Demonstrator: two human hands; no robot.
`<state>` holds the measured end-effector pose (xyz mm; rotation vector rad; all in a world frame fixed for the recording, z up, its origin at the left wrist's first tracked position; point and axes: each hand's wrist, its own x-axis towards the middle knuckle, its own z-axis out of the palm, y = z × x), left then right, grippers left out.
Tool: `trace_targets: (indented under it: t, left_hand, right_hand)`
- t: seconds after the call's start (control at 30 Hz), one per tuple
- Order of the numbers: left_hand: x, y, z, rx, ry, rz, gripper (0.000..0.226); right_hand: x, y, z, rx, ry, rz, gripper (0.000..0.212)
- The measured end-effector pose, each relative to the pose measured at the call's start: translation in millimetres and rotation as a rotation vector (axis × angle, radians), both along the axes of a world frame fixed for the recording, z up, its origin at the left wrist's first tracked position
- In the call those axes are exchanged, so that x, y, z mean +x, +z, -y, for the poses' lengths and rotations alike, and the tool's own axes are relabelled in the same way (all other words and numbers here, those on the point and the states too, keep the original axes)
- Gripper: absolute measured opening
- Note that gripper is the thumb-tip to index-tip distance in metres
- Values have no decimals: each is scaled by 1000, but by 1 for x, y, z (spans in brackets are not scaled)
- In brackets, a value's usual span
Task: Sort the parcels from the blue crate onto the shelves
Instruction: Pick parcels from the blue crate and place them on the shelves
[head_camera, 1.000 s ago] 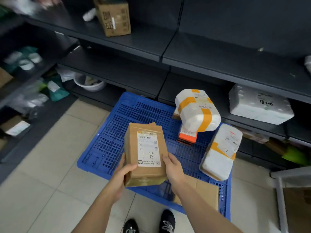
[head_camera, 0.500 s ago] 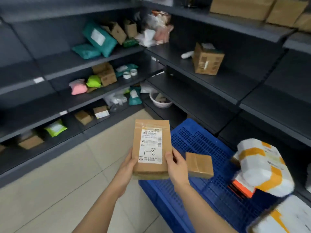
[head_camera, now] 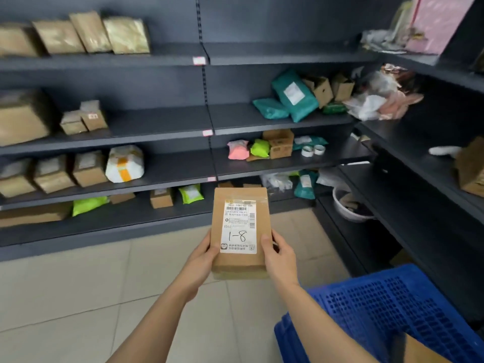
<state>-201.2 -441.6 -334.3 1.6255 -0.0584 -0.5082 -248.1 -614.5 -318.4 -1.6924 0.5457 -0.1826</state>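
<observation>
Dark metal shelves (head_camera: 157, 176); both hands grip a flat cardboard parcel (head_camera: 241, 231).

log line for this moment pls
phase: carry | both hands: left grip, right grip on brown parcel marked 1-8 | facing shelves | not yet shelved

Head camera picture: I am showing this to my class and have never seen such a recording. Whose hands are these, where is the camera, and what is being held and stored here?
There is no machine: a person wears one wide-angle camera on the head, looking forward and down, so you see their own arms. The left hand and right hand grip the two sides of a brown parcel; its white label has "1-8" handwritten on it. Ahead stand dark shelves holding cardboard boxes and green, pink and white bags. At lower right, on the tiled floor, is the blue crate the parcels come from.
</observation>
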Motion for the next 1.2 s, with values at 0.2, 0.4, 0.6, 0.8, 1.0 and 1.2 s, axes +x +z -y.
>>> trace_targets:
  t: [0.2, 0.4, 0.6, 0.8, 1.0, 1.2]
  left_hand:
    - [70, 7, -65, -1, 105, -14, 34]
    - [141, -2, -113, 39, 183, -40, 37]
    - [228, -25, -144, 51, 246, -92, 38]
    - [327, -64, -169, 137, 284, -115, 38]
    - [416, -112, -193, 171, 328, -150, 34]
    - [507, -174, -228, 208, 292, -136, 49]
  right_hand:
    - [90, -3, -67, 40, 71, 16, 22]
    - [173, -11, -112, 33, 129, -32, 28]
    - [268, -29, -138, 27, 186, -88, 23]
    - [371, -62, -161, -23, 219, -136, 32]
    - [465, -106, -187, -27, 254, -196, 34]
    - [552, -163, -218, -79, 246, -178, 24]
